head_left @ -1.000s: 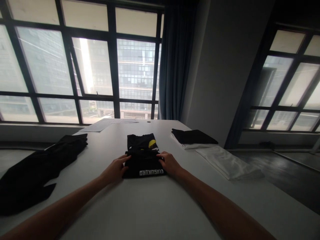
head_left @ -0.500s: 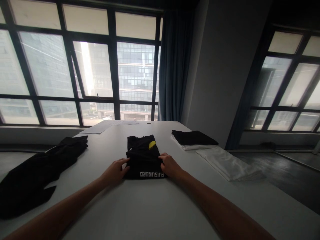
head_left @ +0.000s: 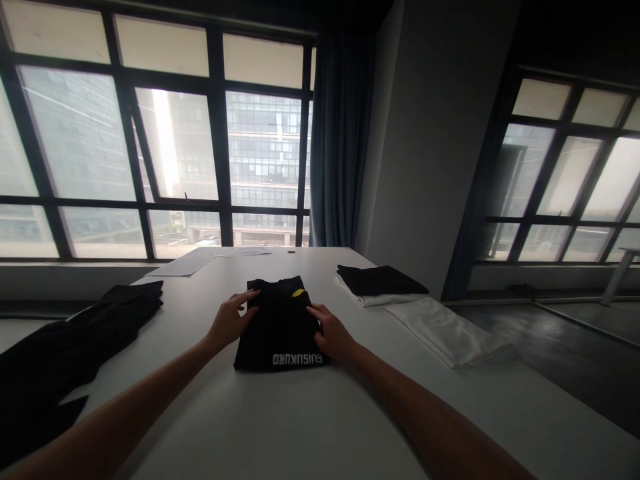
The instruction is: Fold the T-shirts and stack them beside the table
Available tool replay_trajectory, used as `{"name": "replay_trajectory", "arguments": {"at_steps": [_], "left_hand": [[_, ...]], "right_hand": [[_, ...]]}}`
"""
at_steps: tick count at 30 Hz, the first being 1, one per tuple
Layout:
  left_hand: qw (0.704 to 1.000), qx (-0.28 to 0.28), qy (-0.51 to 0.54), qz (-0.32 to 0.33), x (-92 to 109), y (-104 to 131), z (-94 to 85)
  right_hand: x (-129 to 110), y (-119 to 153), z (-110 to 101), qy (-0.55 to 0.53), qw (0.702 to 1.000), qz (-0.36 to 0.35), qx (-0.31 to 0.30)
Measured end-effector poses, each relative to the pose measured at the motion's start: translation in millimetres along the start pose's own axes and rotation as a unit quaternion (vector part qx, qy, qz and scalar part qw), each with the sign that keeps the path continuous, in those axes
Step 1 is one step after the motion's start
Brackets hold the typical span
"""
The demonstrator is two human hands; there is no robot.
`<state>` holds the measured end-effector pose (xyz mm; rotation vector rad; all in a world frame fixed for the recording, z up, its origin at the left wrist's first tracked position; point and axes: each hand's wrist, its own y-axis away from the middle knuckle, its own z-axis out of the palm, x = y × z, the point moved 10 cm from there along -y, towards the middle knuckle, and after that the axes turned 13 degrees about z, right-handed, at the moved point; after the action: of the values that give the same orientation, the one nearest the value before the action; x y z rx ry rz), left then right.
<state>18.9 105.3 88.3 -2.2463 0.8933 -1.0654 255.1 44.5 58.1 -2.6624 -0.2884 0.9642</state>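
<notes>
A black T-shirt, folded into a compact shape, lies on the white table in front of me. White block lettering, upside down to me, runs along its near edge. Its upper layer partly covers a yellow print near the far end. My left hand pinches the left side of that layer between thumb and fingers. On the opposite side, my right hand grips the right edge, fingertips on top. Cloth hides part of both grips.
Black garments lie loosely spread at the table's left. To the right, a folded black garment rests on white cloth, beside a folded white garment. Paper sheets lie at the far left of the white table.
Both hands have carried the shirt's upper layer away from me, so less of the yellow print shows. The whole view has shifted slightly.
</notes>
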Motion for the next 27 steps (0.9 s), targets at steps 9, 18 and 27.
{"name": "replay_trajectory", "arguments": {"at_steps": [9,18,27], "left_hand": [[0.977,-0.151,-0.144,-0.034,-21.2,27.0,39.0],[0.9,-0.424,-0.081,0.069,24.1,84.5,40.3],[0.932,-0.321,-0.113,0.121,65.4,79.9,31.3]], "right_hand": [[12.8,0.3,4.8,0.111,0.99,0.089,-0.018],[6.5,20.5,3.2,0.156,0.973,0.053,-0.161],[10.2,22.2,2.9,0.058,0.974,0.037,-0.217]]}}
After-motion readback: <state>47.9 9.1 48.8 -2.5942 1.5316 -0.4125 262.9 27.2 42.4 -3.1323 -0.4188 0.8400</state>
